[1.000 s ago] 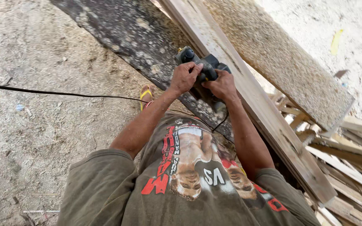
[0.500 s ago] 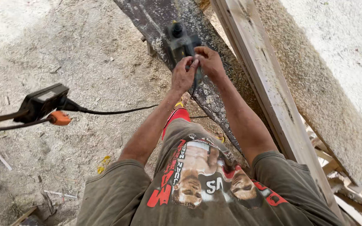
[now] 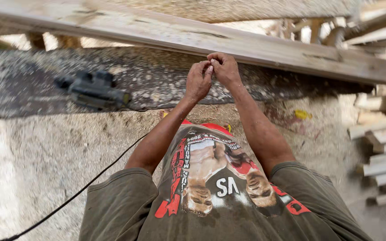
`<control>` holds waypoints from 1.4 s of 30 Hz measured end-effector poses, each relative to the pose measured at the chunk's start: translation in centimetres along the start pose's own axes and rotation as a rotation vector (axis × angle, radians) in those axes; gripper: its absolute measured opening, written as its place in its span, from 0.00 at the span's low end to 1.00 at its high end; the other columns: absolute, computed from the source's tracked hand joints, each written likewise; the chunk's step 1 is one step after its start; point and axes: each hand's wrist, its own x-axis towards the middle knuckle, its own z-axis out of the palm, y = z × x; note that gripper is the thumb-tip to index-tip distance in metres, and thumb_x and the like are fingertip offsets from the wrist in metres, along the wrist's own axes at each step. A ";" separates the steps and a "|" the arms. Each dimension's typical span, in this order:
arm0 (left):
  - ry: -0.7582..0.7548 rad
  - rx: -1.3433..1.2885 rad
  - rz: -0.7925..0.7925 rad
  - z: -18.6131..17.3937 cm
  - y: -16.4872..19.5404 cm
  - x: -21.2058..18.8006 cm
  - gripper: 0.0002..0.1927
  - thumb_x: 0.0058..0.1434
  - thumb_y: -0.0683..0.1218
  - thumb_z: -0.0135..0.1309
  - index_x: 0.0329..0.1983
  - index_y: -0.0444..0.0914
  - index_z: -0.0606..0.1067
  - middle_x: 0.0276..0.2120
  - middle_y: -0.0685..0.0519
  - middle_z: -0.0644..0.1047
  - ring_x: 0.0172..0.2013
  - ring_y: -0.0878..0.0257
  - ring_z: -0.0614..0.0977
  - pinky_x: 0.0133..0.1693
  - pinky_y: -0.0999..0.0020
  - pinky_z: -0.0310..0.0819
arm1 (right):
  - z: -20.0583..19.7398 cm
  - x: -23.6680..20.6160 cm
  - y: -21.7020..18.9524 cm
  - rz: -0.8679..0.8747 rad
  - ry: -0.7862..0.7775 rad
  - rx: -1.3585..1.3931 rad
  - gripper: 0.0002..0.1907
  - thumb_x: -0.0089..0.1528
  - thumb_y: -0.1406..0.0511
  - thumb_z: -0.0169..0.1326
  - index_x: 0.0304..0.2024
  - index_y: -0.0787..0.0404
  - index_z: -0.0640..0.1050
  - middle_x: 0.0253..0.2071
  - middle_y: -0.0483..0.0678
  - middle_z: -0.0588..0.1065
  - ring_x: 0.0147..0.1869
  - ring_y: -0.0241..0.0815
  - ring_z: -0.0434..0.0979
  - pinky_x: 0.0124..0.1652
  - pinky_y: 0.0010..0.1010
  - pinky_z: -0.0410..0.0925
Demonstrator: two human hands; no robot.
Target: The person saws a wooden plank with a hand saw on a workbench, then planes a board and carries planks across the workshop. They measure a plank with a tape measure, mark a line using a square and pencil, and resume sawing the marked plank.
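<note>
- Pinching together, the fingertips of the left hand [image 3: 198, 80] and the right hand [image 3: 224, 68] meet at the near edge of a pale wooden beam [image 3: 166, 32]; the fingers are curled shut against each other, and whether something tiny sits between them cannot be told.
- One beam only crosses the frame at the hands, running from left to right and tilting down toward the right.
- Beneath the hands lies one dark board [image 3: 157, 82], speckled with sawdust.
- One dark power tool [image 3: 94, 90] rests on that board, well to the left of the left hand, blurred and held by neither hand.
- One black cable [image 3: 90, 180] runs across the sandy ground [image 3: 32, 156] by the left sleeve.
- A stack of several pale planks [image 3: 383, 147] lies at the right edge.
- One small yellow scrap [image 3: 302, 114] sits on the ground near the right forearm.
- The olive shirt [image 3: 126, 209] bears a printed picture with red lettering along its left side.
</note>
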 end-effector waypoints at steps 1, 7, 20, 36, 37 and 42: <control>-0.064 -0.003 0.033 3.5 1.3 -0.9 0.13 0.69 0.48 0.53 0.52 0.37 0.77 0.44 0.45 0.78 0.44 0.52 0.82 0.48 0.57 0.76 | -3.5 -1.7 1.5 -0.003 0.075 -0.035 0.10 0.66 0.69 0.54 0.47 0.66 0.82 0.37 0.46 0.82 0.39 0.33 0.80 0.39 0.25 0.73; -0.486 0.054 0.212 23.2 7.9 -5.8 0.16 0.66 0.51 0.58 0.52 0.38 0.78 0.47 0.44 0.78 0.47 0.50 0.81 0.49 0.56 0.75 | -22.7 -13.2 10.7 0.162 0.453 0.087 0.09 0.64 0.69 0.55 0.46 0.66 0.82 0.36 0.46 0.82 0.37 0.32 0.80 0.37 0.25 0.74; -1.093 0.194 0.388 44.9 15.6 -15.0 0.24 0.63 0.56 0.63 0.56 0.38 0.76 0.52 0.41 0.74 0.54 0.46 0.77 0.54 0.53 0.71 | -38.6 -30.6 22.4 0.515 0.820 0.201 0.12 0.67 0.66 0.54 0.51 0.60 0.80 0.39 0.47 0.82 0.36 0.35 0.83 0.36 0.28 0.76; -0.883 0.354 0.349 63.0 18.9 -2.7 0.35 0.55 0.50 0.66 0.64 0.39 0.66 0.58 0.39 0.66 0.57 0.42 0.67 0.60 0.48 0.63 | -56.5 -20.8 30.4 0.536 0.668 0.045 0.12 0.65 0.66 0.58 0.50 0.60 0.81 0.42 0.47 0.82 0.42 0.35 0.84 0.43 0.28 0.78; -0.858 0.372 0.346 63.9 19.0 -1.6 0.37 0.54 0.51 0.67 0.65 0.40 0.66 0.58 0.38 0.65 0.57 0.41 0.67 0.59 0.48 0.63 | -57.4 -19.5 30.8 0.511 0.666 -0.011 0.12 0.64 0.66 0.59 0.50 0.61 0.81 0.43 0.48 0.82 0.44 0.37 0.84 0.44 0.29 0.77; -0.778 0.385 0.346 66.8 18.8 1.8 0.42 0.54 0.51 0.69 0.69 0.39 0.62 0.60 0.37 0.64 0.59 0.39 0.66 0.60 0.46 0.61 | -60.2 -13.2 31.4 0.520 0.577 -0.040 0.17 0.62 0.64 0.61 0.52 0.60 0.80 0.43 0.48 0.82 0.46 0.39 0.84 0.48 0.30 0.76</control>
